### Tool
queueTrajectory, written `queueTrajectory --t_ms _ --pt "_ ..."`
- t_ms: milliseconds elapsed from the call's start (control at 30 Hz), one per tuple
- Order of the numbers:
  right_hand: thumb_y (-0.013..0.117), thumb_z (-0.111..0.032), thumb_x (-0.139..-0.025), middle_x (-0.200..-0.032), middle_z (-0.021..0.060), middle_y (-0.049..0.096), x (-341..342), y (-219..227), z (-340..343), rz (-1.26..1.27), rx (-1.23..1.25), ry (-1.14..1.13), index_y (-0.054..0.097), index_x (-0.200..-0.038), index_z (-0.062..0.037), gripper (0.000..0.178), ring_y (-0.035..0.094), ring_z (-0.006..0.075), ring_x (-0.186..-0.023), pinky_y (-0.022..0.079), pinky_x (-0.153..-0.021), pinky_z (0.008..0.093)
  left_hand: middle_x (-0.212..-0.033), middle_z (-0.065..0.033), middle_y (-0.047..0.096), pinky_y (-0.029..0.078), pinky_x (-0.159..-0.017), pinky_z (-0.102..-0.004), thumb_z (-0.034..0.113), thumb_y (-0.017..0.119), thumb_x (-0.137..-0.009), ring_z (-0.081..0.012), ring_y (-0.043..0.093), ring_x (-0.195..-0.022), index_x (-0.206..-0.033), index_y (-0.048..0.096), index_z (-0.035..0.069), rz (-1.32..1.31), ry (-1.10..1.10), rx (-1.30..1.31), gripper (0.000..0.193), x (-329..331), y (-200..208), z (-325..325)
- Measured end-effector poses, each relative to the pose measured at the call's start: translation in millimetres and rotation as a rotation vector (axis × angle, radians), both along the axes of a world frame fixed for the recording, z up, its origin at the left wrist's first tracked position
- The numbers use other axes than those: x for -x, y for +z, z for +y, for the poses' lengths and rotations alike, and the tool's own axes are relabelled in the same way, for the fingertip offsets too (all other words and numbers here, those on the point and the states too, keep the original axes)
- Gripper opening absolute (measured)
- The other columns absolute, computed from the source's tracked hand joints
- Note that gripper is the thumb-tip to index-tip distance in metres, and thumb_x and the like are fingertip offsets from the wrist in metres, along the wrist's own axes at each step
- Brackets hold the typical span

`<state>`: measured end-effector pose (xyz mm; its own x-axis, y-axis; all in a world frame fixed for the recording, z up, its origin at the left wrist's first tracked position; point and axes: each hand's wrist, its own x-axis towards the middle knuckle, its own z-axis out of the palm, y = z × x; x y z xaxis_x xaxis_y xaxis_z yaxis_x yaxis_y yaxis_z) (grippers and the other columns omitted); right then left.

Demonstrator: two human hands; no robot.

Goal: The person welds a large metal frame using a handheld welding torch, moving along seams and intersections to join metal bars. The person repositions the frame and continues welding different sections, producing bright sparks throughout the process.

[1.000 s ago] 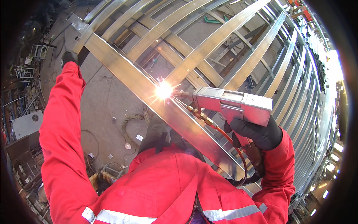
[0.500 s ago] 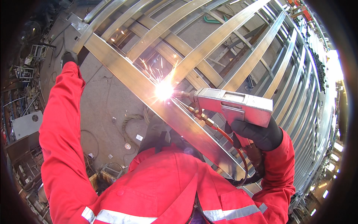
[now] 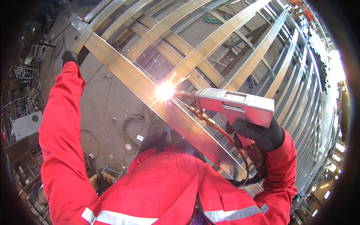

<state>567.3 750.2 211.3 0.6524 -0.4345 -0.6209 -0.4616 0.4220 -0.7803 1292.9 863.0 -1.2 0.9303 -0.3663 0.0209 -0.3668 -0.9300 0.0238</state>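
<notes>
My right hand [image 3: 258, 134], in a black glove, is wrapped round the grip of a silver box-shaped welding gun [image 3: 234, 105]. A brilliant white glow at the nozzle hides the spot where a crossbar [image 3: 210, 47] meets the long edge beam [image 3: 123, 69]. Brass fittings [image 3: 202, 117] and a red hose [image 3: 229, 138] hang below the gun. At the far left, my gloved left hand [image 3: 69, 57] is closed at the corner of the metal frame [image 3: 80, 44]; its fingers are dark and partly hidden.
Parallel metal bars [image 3: 247, 67] stretch away to the right. A coil of rope [image 3: 129, 122] and small scraps lie on the grey floor [image 3: 99, 101]. Racks and clutter [image 3: 26, 71] line the left side, with a pale panel [image 3: 27, 125] there. A green clamp-like piece [image 3: 213, 19] shows beyond the bars.
The spray of sparks above the glow has shrunk to a few specks, and the glow is smaller. Both hands and the gun hold nearly the same place.
</notes>
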Motion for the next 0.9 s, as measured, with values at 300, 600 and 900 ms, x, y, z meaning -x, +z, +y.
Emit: queueTrajectory --t_ms 300,600,900 --pt "0.073 -0.009 -0.09 -0.091 0.0043 0.067 -1.4 5.0 3.1 -0.024 -0.026 -0.052 0.06 -0.125 0.0004 0.038 0.064 0.0107 -0.074 0.054 -0.065 0.0287 -0.123 -0.026 0.065 0.051 -0.095 -0.0517 0.031 0.055 -0.093 -0.0453 0.063 -0.114 -0.117 0.065 0.007 -0.049 -0.063 -0.058 0.036 1.7 -1.6 -0.6" --pt "0.072 -0.009 -0.091 -0.094 0.0048 0.068 2.5 1.0 1.7 -0.042 -0.014 -0.008 0.059 -0.126 0.0003 0.039 0.064 0.0112 -0.077 0.054 -0.065 0.0292 -0.122 -0.025 0.066 0.051 -0.095 -0.0522 0.033 0.05 -0.094 -0.0447 0.063 -0.114 -0.115 0.066 0.008 -0.05 -0.034 -0.046 0.037 -15.3 -5.5 9.9" --pt "0.072 -0.009 -0.091 -0.093 0.0057 0.067 -2.5 6.8 0.9 -0.047 -0.09 -0.029 0.057 -0.129 0.0008 0.042 0.065 0.0128 -0.073 0.055 -0.061 0.0294 -0.121 -0.0255 0.066 0.051 -0.095 -0.052 0.034 0.05 -0.094 -0.0446 0.063 -0.113 -0.114 0.067 0.007 -0.027 -0.003 0.027 0.039 8.2 4.7 1.2"
